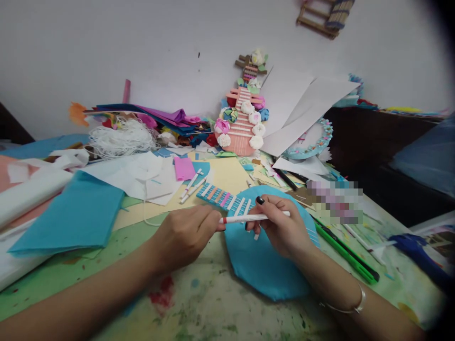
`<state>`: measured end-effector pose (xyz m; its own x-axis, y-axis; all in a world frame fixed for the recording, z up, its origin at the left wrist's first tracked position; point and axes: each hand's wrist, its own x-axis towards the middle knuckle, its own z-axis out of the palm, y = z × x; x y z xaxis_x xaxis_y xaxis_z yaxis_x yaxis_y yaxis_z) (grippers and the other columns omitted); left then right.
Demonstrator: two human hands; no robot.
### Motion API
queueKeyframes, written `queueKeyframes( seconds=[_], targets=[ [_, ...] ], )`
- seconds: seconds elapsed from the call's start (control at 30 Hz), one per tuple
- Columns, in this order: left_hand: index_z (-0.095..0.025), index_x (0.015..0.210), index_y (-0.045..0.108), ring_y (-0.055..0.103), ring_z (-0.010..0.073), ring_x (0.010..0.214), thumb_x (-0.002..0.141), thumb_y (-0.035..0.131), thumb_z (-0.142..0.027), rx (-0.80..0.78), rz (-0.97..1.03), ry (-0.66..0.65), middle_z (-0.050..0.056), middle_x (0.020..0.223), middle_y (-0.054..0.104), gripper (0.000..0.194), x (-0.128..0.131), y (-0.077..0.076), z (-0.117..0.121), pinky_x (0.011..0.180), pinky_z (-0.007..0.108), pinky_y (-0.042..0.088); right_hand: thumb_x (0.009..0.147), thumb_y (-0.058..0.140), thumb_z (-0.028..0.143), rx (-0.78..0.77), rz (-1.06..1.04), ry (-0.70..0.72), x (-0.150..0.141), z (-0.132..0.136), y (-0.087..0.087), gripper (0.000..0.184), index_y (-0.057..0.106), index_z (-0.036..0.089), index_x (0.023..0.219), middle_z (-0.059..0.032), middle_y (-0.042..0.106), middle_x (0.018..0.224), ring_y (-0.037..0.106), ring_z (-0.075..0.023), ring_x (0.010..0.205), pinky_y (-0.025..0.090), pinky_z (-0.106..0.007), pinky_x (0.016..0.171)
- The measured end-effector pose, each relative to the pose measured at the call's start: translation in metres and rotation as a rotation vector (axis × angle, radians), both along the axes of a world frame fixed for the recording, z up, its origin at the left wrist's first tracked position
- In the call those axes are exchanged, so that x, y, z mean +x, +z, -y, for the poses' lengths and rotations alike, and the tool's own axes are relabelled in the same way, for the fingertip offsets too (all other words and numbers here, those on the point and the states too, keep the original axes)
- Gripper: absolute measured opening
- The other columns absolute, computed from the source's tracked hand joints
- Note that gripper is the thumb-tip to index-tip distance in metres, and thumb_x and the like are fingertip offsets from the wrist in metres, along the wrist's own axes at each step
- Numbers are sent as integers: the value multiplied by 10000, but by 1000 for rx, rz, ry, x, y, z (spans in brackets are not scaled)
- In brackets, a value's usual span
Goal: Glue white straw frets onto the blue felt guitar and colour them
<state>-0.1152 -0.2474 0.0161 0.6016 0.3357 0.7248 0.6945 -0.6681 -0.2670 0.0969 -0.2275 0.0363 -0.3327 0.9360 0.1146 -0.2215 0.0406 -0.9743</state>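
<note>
Turquoise covers a round piece lying flat on the paint-stained table, beneath a person's two bare hands. Pinched between them, a slim white pen with a red band runs nearly level over the piece. The left hand closes thumb and forefinger on its banded end, other fingers curled; the right hand grips nearer the opposite end, a small white strip by its lower fingertips. Whether the pen is capped cannot be told.

Toward 10 o'clock from the round piece reaches a ribbed blue neck, already crossed by white, orange and pink strips. Pale lines mark the right side; the hand hides the middle, leaving its finish unclear. No flowers show on the visible parts, unlike the pink guitar-shaped piece at 12 o'clock. Near 3 o'clock lies a green cutter; turquoise paper sits at 9.
</note>
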Motion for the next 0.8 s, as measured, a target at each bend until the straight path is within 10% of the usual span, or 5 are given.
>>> queueKeyframes(
  seconds=[0.33, 0.57, 0.8],
  targets=[
    [-190, 797, 505, 523, 136, 544, 973, 444, -189, 68, -14, 9, -24, 591, 545, 186, 1, 0, 0, 525, 274, 368, 766, 699, 485, -25, -5, -12, 1, -1, 0, 392, 646, 137, 592, -71, 670, 514, 525, -111, 404, 402, -235, 411],
    [-202, 733, 483, 497, 102, 435, 1024, 230, -238, -352, 146, -130, -27, 535, 556, 387, 12, -19, 8, 454, 254, 335, 627, 847, 401, 122, 31, 110, -3, 1, -3, 306, 657, 172, 698, 9, 604, 598, 520, -101, 526, 408, -219, 491],
    [-199, 1022, 546, 586, 117, 605, 995, 357, -296, -603, 418, -70, 8, 792, 652, 214, 3, -17, 6, 607, 239, 465, 842, 603, 567, 78, 205, 272, 1, -1, -3, 444, 566, 159, 672, 11, 561, 588, 455, -72, 480, 339, -201, 455]
  ],
)
